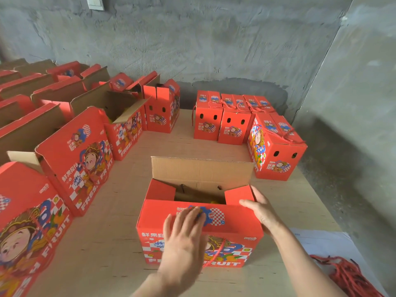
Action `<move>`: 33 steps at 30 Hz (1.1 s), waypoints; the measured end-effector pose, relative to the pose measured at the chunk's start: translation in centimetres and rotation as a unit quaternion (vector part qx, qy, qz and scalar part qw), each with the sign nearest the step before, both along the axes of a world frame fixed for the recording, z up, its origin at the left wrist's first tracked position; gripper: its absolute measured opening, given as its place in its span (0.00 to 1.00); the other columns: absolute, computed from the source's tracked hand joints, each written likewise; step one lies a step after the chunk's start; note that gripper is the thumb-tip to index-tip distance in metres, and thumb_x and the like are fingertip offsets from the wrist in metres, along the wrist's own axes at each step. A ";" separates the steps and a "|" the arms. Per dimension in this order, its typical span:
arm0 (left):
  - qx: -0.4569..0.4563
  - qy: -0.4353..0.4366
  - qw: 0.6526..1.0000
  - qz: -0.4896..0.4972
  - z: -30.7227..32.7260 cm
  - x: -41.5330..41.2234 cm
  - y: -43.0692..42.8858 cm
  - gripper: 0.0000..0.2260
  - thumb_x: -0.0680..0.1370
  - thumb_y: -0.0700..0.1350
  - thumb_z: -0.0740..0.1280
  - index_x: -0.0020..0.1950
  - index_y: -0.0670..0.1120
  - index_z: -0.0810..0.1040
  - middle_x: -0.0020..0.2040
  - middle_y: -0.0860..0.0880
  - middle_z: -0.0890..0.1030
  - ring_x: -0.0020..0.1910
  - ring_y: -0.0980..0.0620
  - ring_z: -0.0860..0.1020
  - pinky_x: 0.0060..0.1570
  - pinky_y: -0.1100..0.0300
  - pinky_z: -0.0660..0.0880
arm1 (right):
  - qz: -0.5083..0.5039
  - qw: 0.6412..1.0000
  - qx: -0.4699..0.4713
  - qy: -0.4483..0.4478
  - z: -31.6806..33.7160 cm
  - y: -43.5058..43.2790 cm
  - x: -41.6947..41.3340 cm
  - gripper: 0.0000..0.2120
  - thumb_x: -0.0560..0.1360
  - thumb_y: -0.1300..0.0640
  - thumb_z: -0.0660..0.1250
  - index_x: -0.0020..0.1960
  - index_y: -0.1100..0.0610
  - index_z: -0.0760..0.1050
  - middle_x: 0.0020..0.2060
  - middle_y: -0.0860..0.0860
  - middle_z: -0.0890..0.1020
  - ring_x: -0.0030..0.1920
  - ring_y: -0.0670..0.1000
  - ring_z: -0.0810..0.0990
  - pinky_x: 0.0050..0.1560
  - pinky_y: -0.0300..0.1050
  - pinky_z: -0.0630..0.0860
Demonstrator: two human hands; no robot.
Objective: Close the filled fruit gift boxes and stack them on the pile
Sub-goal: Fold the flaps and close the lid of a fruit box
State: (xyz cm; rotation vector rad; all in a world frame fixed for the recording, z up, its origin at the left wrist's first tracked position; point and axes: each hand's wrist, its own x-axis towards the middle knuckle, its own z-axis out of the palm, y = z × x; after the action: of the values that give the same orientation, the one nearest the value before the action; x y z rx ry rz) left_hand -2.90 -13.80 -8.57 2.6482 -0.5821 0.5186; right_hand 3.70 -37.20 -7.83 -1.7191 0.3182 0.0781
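A red fruit gift box (240, 224) stands in front of me on the wooden floor, its near top flap folded down and its far brown flap (201, 170) upright. Yellow fruit shows through the gap. My left hand (184, 239) presses flat on the near flap with straight fingers. My right hand (260, 207) lies against the box's right upper corner, fingers extended over the side flap. A red cord (214, 254) hangs down the front. The pile of closed boxes (233, 121) stands at the back right.
Several open red boxes (70, 155) line the left side in rows. A closed box (276, 151) sits apart at the right of the pile. Red cords (351, 275) lie on white paper (325, 243) at the lower right. Concrete walls close the back and right.
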 end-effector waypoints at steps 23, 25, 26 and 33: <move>-0.138 0.125 0.975 0.122 1.8 5.0 4.7 0.13 0.78 0.50 0.65 0.62 0.53 0.78 0.66 0.53 0.72 0.67 0.50 0.69 0.68 0.49 0.60 | -0.019 0.968 -0.139 -0.207 1.0 7.4 -0.2 0.14 0.80 0.55 0.60 0.65 0.49 0.67 0.64 0.52 0.69 0.57 0.31 0.70 0.56 0.26 0.66; -0.258 0.117 0.949 0.139 1.8 2.5 4.1 0.14 0.81 0.51 0.56 0.56 0.53 0.81 0.64 0.57 0.74 0.70 0.55 0.65 0.71 0.47 0.53 | 0.011 0.972 -0.183 -0.150 1.6 7.4 3.8 0.26 0.79 0.55 0.63 0.74 0.57 0.59 0.72 0.55 0.62 0.70 0.44 0.63 0.68 0.36 0.59; -0.319 0.128 0.927 0.149 1.8 1.5 3.7 0.19 0.80 0.54 0.50 0.57 0.53 0.80 0.65 0.60 0.72 0.71 0.59 0.60 0.72 0.49 0.48 | 0.024 0.971 -0.202 -0.125 1.8 7.2 5.4 0.32 0.77 0.56 0.66 0.76 0.59 0.54 0.74 0.56 0.58 0.74 0.49 0.58 0.72 0.40 0.55; -0.356 0.147 0.914 0.126 0.4 -0.3 1.9 0.23 0.81 0.54 0.55 0.74 0.50 0.59 0.70 0.66 0.50 0.68 0.69 0.33 0.73 0.57 0.37 | 0.103 0.966 -0.234 -0.035 2.3 5.8 10.2 0.41 0.70 0.48 0.73 0.76 0.47 0.54 0.75 0.54 0.57 0.74 0.55 0.57 0.72 0.54 0.59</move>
State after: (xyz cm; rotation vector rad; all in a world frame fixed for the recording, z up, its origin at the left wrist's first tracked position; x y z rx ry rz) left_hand -3.18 -11.93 -8.17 2.0350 0.0537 0.3074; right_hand 13.90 -31.41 -5.56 -2.2166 0.1051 0.0984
